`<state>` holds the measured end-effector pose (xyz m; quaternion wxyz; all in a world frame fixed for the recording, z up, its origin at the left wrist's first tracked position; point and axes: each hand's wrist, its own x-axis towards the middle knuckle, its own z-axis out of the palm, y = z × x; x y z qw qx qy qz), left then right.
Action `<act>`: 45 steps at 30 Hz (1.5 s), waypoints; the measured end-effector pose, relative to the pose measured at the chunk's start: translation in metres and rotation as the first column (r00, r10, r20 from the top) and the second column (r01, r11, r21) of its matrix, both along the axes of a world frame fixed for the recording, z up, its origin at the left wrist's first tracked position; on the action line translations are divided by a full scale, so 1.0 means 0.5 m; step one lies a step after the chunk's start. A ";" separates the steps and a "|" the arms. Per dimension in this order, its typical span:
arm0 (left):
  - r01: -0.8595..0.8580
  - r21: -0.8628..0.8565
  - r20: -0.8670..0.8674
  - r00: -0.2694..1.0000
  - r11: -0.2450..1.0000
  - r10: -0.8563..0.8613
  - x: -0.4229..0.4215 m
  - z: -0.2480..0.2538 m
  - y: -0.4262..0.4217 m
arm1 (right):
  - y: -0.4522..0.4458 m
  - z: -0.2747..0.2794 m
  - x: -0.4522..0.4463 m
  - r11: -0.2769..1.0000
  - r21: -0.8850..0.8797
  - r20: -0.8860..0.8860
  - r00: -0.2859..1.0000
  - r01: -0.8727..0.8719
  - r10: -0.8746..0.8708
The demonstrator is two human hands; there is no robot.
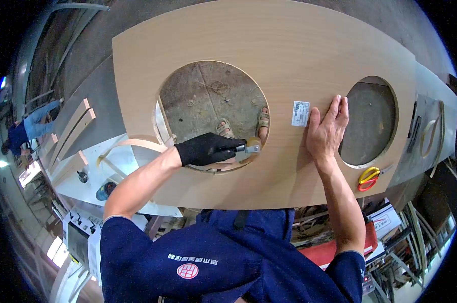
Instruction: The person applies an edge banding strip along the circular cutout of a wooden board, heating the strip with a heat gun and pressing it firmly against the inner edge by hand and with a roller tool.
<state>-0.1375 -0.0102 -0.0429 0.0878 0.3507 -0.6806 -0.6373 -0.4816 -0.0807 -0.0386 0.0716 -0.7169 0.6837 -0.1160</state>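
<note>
A black glove covers my left hand (207, 150), which is closed around a small hand roller (252, 147) with a metal frame and a yellowish wheel. The roller sits at the near right edge of the large round hole in a wood-grain panel (289, 55). A thin wood-coloured strip (132, 143) curves out to the left from behind my left forearm. Bare and flat, my right hand (327, 130) rests on the panel between the two holes, fingers stretched out. Beside it is a white printed label (300, 113).
Scissors with yellow and red handles (368, 179) lie on the panel's near right. Curved wooden pieces (72, 131) and a power drill (105, 191) are on the left. Sandalled feet (223, 127) show through the large hole. Another person (31, 126) is far left.
</note>
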 end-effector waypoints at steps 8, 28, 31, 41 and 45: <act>-0.135 0.041 -0.002 0.991 0.990 0.135 -0.019 -0.032 0.025 | 0.003 -0.004 0.000 1.000 -0.001 0.002 1.000 -0.003 0.003; -0.235 -0.043 -0.021 0.972 0.971 0.234 -0.053 -0.070 0.000 | 0.003 0.000 0.011 0.997 0.075 -0.016 1.000 0.013 -0.012; -0.216 0.000 -0.076 0.974 0.976 0.215 -0.047 -0.085 0.027 | 0.001 -0.001 0.009 0.996 0.089 -0.053 0.998 0.025 -0.020; -0.370 -0.163 -0.102 0.928 0.914 0.358 -0.068 -0.093 0.058 | 0.001 -0.005 0.004 0.996 0.086 -0.057 0.998 -0.002 0.007; -0.577 -0.092 -0.035 0.816 0.811 0.577 -0.105 -0.082 0.005 | -0.002 -0.007 0.004 0.996 0.093 -0.044 0.999 -0.002 0.007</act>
